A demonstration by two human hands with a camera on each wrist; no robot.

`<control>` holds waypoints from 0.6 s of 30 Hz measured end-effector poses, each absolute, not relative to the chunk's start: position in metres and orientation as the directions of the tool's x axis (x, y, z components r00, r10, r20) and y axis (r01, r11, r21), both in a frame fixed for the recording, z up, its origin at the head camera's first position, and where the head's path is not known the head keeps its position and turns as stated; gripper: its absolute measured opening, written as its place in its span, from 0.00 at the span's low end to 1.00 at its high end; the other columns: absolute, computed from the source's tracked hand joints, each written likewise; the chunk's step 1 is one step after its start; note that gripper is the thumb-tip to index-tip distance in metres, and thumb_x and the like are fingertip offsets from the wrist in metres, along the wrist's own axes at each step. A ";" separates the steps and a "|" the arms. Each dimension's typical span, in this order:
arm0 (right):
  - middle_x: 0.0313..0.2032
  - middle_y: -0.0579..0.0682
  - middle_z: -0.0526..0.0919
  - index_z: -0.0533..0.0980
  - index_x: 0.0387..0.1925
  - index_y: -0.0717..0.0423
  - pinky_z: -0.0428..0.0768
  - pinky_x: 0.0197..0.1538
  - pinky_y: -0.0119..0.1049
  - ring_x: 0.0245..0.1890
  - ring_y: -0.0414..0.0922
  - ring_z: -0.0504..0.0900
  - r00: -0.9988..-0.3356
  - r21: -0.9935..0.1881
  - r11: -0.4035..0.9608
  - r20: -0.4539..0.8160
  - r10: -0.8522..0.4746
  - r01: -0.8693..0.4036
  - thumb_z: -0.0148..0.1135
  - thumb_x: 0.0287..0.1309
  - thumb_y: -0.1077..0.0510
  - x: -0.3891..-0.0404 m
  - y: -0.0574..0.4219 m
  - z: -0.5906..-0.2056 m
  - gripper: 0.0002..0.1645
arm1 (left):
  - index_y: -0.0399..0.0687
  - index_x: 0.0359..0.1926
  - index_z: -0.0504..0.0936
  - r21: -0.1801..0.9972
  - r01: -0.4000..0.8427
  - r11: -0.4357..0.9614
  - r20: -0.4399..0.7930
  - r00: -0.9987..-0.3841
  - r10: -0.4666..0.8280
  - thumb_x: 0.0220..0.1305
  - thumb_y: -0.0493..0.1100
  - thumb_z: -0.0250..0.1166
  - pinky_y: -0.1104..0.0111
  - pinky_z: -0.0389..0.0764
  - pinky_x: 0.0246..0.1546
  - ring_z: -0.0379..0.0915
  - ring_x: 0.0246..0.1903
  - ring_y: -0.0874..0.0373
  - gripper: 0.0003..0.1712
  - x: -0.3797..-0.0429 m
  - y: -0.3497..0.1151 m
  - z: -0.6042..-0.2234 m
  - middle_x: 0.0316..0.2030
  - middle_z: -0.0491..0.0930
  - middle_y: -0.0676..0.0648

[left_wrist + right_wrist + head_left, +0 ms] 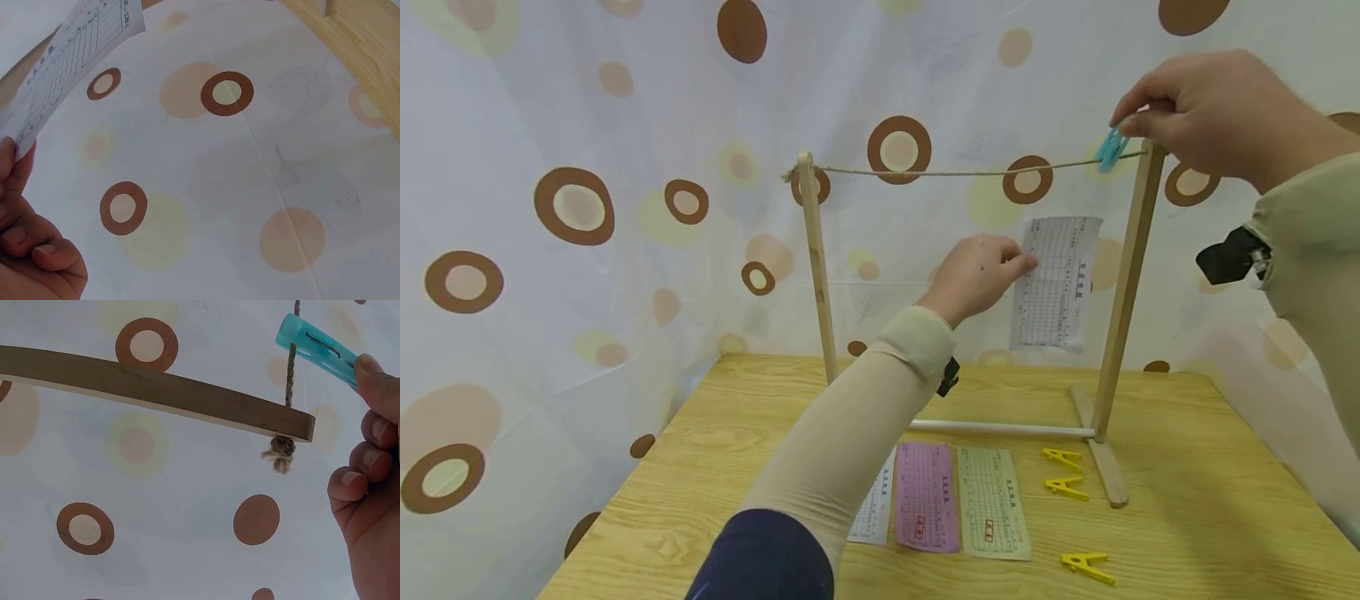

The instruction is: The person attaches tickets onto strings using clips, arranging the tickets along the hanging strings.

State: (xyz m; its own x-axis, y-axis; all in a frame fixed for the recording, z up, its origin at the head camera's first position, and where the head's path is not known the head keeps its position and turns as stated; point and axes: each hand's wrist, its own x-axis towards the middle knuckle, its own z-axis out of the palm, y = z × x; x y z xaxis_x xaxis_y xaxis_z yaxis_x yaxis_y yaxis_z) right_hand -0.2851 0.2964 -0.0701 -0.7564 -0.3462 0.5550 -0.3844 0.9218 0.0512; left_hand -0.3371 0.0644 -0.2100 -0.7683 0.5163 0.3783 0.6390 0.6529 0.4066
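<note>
My right hand (pixel 1221 112) pinches a blue clothespin (pixel 1111 150) between thumb and finger, its nose over the rope (pixel 940 173) close to the right post. In the right wrist view the rope passes across the nose of that clothespin (pixel 319 347). Lower and further left, my left hand (pixel 981 271) pinches the left edge of a white printed slip (pixel 1056 283), which hangs upright below the rope. The left wrist view shows the slip (pixel 81 62) between thumb and fingers, the other fingers curled.
The wooden frame's posts (pixel 1127 292) carry the rope, and a white bar (pixel 1000 428) joins them low down. On the table (pixel 1187 467) lie a pink slip (pixel 925 492), a green slip (pixel 992 500), a partly covered white slip (pixel 874 508) and yellow clothespins (pixel 1086 567).
</note>
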 end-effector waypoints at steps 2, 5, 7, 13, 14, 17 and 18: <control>0.44 0.65 0.81 0.80 0.52 0.66 0.70 0.26 0.35 0.34 0.55 0.72 -0.763 0.048 0.922 0.546 -0.347 -0.385 0.55 0.75 0.58 -0.286 0.295 -0.071 0.15 | 0.56 0.38 0.86 0.409 0.639 0.651 0.380 -0.768 0.516 0.77 0.57 0.56 0.72 0.65 0.25 0.63 0.22 0.60 0.17 -0.337 0.066 -0.208 0.23 0.74 0.52; 0.44 0.64 0.81 0.80 0.52 0.65 0.71 0.27 0.38 0.33 0.54 0.72 -0.766 0.067 0.920 0.532 -0.360 -0.386 0.54 0.75 0.58 -0.286 0.295 -0.073 0.15 | 0.56 0.38 0.86 0.419 0.636 0.648 0.382 -0.771 0.510 0.77 0.56 0.56 0.72 0.66 0.26 0.64 0.23 0.61 0.17 -0.338 0.068 -0.206 0.26 0.77 0.54; 0.44 0.64 0.81 0.80 0.52 0.65 0.71 0.27 0.40 0.33 0.54 0.72 -0.774 0.067 0.920 0.520 -0.362 -0.386 0.54 0.75 0.58 -0.285 0.294 -0.073 0.15 | 0.56 0.39 0.87 0.426 0.636 0.644 0.386 -0.771 0.507 0.77 0.56 0.56 0.72 0.66 0.26 0.65 0.23 0.61 0.17 -0.339 0.070 -0.204 0.27 0.78 0.55; 0.44 0.64 0.82 0.80 0.52 0.64 0.72 0.32 0.46 0.33 0.55 0.73 -0.792 0.080 0.918 0.480 -0.377 -0.389 0.56 0.75 0.58 -0.285 0.293 -0.076 0.15 | 0.56 0.40 0.87 0.434 0.635 0.639 0.393 -0.772 0.500 0.77 0.56 0.56 0.72 0.66 0.25 0.65 0.23 0.61 0.17 -0.340 0.074 -0.202 0.28 0.79 0.55; 0.44 0.64 0.82 0.80 0.52 0.64 0.72 0.32 0.46 0.33 0.55 0.73 -0.795 0.082 0.918 0.474 -0.379 -0.389 0.56 0.75 0.58 -0.285 0.293 -0.076 0.15 | 0.56 0.39 0.87 0.439 0.634 0.636 0.392 -0.772 0.500 0.77 0.56 0.56 0.72 0.66 0.25 0.65 0.23 0.61 0.17 -0.340 0.074 -0.202 0.27 0.79 0.54; 0.44 0.63 0.83 0.81 0.52 0.64 0.73 0.30 0.46 0.32 0.54 0.73 -0.798 0.086 0.915 0.461 -0.387 -0.394 0.55 0.75 0.59 -0.285 0.294 -0.077 0.15 | 0.56 0.38 0.86 0.442 0.635 0.634 0.397 -0.772 0.496 0.77 0.55 0.56 0.72 0.66 0.25 0.64 0.22 0.61 0.16 -0.340 0.075 -0.200 0.25 0.76 0.53; 0.44 0.63 0.82 0.80 0.53 0.64 0.74 0.29 0.45 0.32 0.54 0.73 -0.803 0.079 0.915 0.453 -0.387 -0.396 0.55 0.75 0.59 -0.285 0.294 -0.077 0.15 | 0.55 0.38 0.86 0.441 0.635 0.634 0.399 -0.771 0.495 0.77 0.55 0.56 0.72 0.66 0.25 0.64 0.22 0.60 0.17 -0.340 0.076 -0.199 0.24 0.75 0.52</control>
State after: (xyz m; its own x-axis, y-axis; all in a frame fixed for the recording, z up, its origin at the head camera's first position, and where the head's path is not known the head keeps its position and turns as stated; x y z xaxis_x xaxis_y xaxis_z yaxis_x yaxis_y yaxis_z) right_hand -0.2852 0.2938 -0.0766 -0.8033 -0.3871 0.4527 -0.3963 0.9147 0.0790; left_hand -0.3397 0.0759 -0.1990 -0.7715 0.4954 0.3992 0.6353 0.6342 0.4407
